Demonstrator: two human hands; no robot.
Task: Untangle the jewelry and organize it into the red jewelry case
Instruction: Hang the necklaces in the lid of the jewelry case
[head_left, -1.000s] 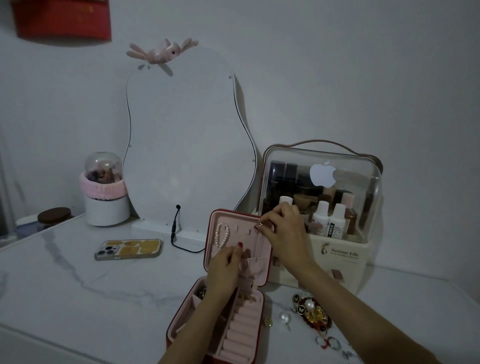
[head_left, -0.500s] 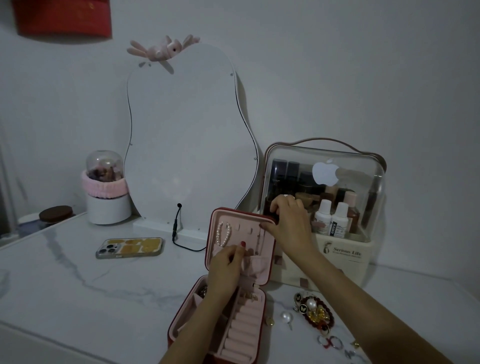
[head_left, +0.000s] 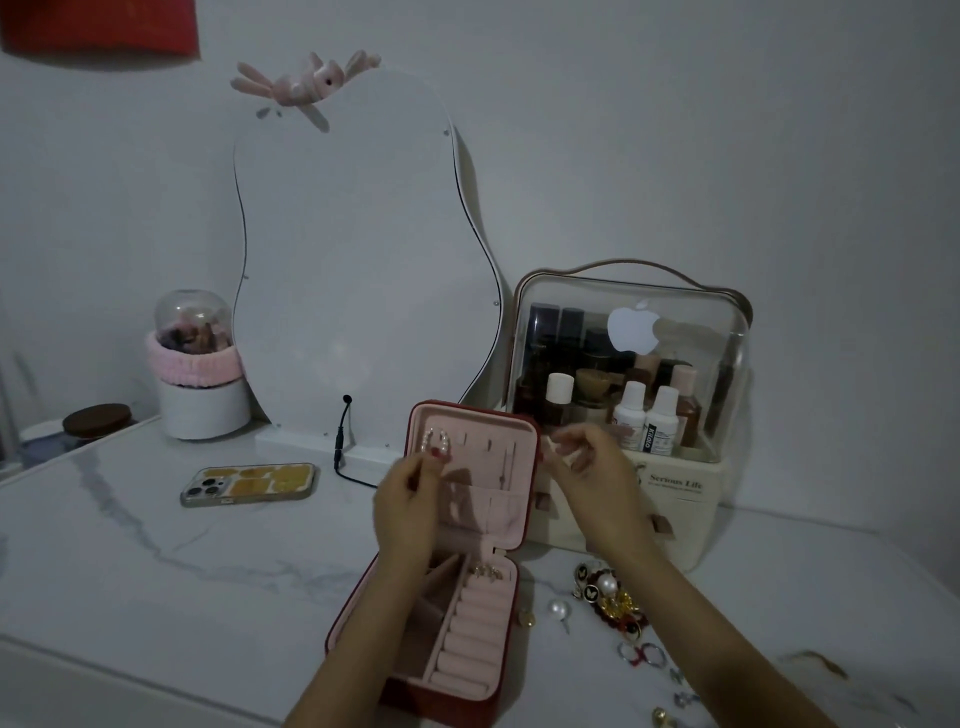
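1. The red jewelry case (head_left: 470, 525) stands open on the marble table (head_left: 156, 571), lid upright.
2. The left hand (head_left: 410, 506) pinches at the pearl bracelet (head_left: 436, 441) hanging inside the lid.
3. The right hand (head_left: 592, 467), blurred, hovers beside the lid's right edge; its grip cannot be told.
4. Loose jewelry (head_left: 608, 597) lies right of the case.

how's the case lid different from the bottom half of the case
The lid stands upright, while the bottom half lies flat on the table. The lid's lining has slots and a pocket, with a pearl bracelet hanging at its upper left; the bottom half has padded ring rolls and open compartments, with small gold pieces at its top. Both are red outside and pink inside.
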